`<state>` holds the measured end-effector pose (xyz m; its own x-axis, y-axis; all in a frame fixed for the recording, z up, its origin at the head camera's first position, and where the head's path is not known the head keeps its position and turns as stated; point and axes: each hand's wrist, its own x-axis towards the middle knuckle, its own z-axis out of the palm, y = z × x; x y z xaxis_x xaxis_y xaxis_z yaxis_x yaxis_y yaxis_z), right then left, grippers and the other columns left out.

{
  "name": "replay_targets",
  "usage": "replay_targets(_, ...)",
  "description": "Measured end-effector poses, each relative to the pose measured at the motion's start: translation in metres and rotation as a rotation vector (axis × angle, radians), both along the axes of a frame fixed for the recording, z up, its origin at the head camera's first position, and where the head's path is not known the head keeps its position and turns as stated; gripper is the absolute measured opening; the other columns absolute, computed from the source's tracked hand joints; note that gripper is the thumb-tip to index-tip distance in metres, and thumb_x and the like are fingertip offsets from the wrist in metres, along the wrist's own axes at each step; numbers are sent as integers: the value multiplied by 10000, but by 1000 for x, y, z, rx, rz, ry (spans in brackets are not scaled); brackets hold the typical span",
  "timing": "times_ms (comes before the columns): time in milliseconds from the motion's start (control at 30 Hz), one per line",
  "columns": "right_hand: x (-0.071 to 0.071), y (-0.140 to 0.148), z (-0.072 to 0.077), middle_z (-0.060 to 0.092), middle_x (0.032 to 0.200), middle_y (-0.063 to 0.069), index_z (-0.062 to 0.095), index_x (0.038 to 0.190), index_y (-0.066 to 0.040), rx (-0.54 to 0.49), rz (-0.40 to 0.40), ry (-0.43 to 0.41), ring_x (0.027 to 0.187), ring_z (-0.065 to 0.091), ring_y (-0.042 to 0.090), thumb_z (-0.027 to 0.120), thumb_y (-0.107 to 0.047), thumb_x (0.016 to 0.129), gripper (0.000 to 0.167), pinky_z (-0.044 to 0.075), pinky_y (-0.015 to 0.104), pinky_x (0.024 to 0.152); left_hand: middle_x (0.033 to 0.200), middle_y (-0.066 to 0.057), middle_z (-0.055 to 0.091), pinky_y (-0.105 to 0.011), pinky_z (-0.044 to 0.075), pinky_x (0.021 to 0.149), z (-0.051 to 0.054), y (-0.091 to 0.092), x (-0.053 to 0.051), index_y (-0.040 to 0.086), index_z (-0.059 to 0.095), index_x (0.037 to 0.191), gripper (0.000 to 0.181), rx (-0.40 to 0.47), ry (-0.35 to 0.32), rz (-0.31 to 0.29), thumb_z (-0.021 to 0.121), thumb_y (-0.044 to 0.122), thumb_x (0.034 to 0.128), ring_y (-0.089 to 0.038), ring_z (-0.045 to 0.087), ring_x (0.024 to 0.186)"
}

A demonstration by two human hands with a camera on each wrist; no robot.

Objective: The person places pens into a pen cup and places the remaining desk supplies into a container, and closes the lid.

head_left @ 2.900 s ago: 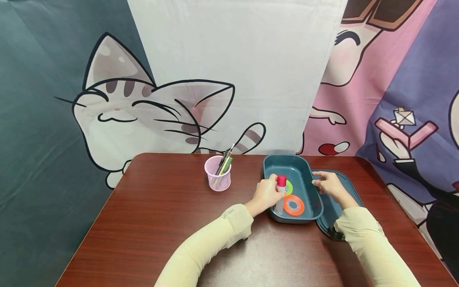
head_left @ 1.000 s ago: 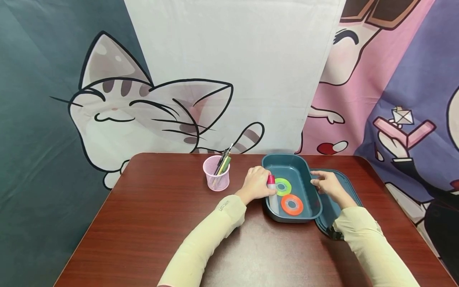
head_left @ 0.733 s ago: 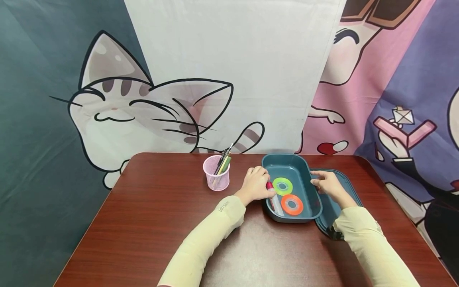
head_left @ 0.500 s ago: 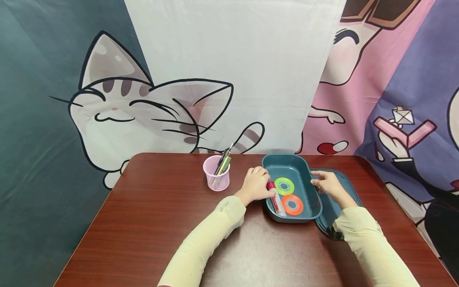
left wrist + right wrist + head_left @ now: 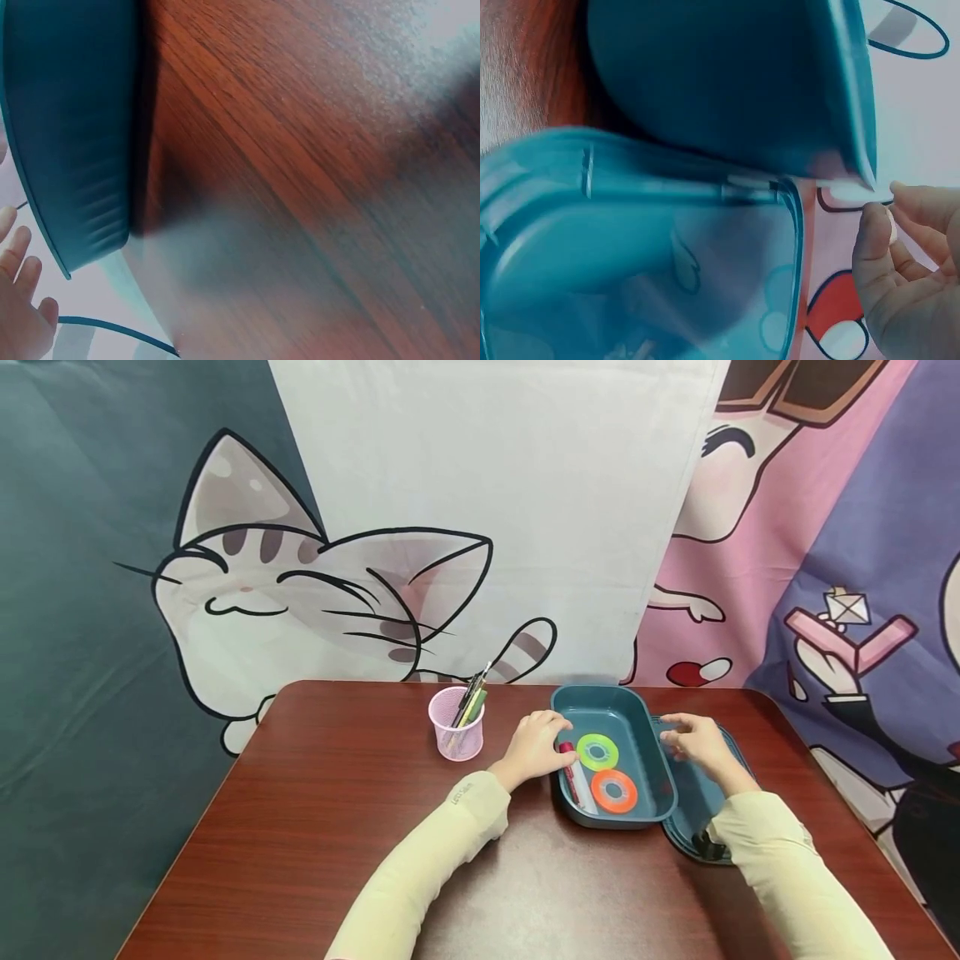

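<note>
A teal box (image 5: 609,714) stands near the table's back right. Inside it, a glue stick (image 5: 579,783) with a red cap leans slantwise along the left wall. Beside it lie a green ring-shaped roll (image 5: 597,752) and an orange one (image 5: 615,791), which look like tape. My left hand (image 5: 531,747) is over the box's left rim, thumb and fingers apart, close to the red cap and holding nothing. To the right of the box, my right hand (image 5: 702,747) hovers over the teal lid (image 5: 693,797), fingers loosely bent and nothing between them; the right wrist view shows it apart from the box.
A pink mesh pen cup (image 5: 456,735) with several pens stands left of the box. The lid lies against the box's right side, with a dark clip-like part (image 5: 708,845) at its front. A cartoon-printed cloth (image 5: 487,485) hangs behind the brown table (image 5: 337,810).
My left hand held the glue stick upright, shifted left and released it; the stick now lies slanted in the box. The right hand has come off the box's right rim, slightly rightward.
</note>
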<state>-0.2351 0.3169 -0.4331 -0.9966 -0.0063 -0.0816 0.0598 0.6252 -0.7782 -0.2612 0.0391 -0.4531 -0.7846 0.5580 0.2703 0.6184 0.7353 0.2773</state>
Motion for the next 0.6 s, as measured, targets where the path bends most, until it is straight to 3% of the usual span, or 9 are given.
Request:
replay_targets(233,10,25,4,583,913,256,447,1201,113,24,-34,72,605,545,92,517,-69,866,388,512,273,574,1140,-8,555,-267,434,873,1,-5,2,136,575,1136,381,191,-92,21,606,311,799,-134,539,1036)
replay_targets(433,22,47,4,563,979,298,450,1196,116,113,-43,67,680,589,106,539,-92,852,412,519,301,599,1074,-45,581,-213,471,774,-7,-6,2,90,576,1126,328,400,-183,87,596,180,811,-141,622,867)
replay_targets(600,32,66,-2,545,1001,323,436,1207,115,159,-43,29,736,584,129,568,-120,839,456,514,333,615,997,-66,607,-184,473,715,-14,-5,3,56,572,1107,330,486,-241,160,617,141,791,-116,638,768)
